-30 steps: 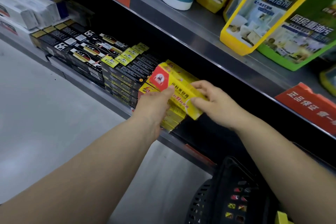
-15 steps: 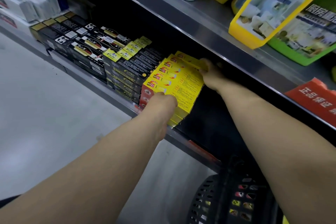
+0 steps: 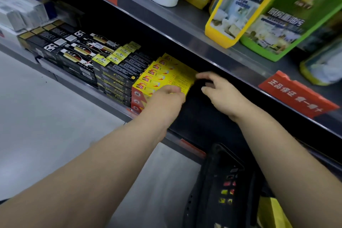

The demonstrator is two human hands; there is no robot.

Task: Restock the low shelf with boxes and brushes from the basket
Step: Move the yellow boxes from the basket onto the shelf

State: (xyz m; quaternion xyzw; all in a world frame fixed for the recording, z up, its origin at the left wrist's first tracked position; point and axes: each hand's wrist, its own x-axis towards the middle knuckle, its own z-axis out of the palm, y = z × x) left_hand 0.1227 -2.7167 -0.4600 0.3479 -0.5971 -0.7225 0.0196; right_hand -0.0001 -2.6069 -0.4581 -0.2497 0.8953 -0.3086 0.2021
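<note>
Left hand [image 3: 166, 97] on yellow boxes [image 3: 167, 75], fingers blurred, grip unclear.
Right hand [image 3: 223, 94], loose and empty, has drawn back from behind them.

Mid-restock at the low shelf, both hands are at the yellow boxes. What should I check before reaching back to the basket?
1. The yellow boxes lie flat on their stack on the low shelf: ok.
2. The stack sits against the black boxes: ok.
3. The right hand is open and holds nothing: ok.
4. The left hand is clear of the stack: not ok, it rests on the front edge.
5. The basket holds more stock: ok, coloured packs show through its mesh.
</note>
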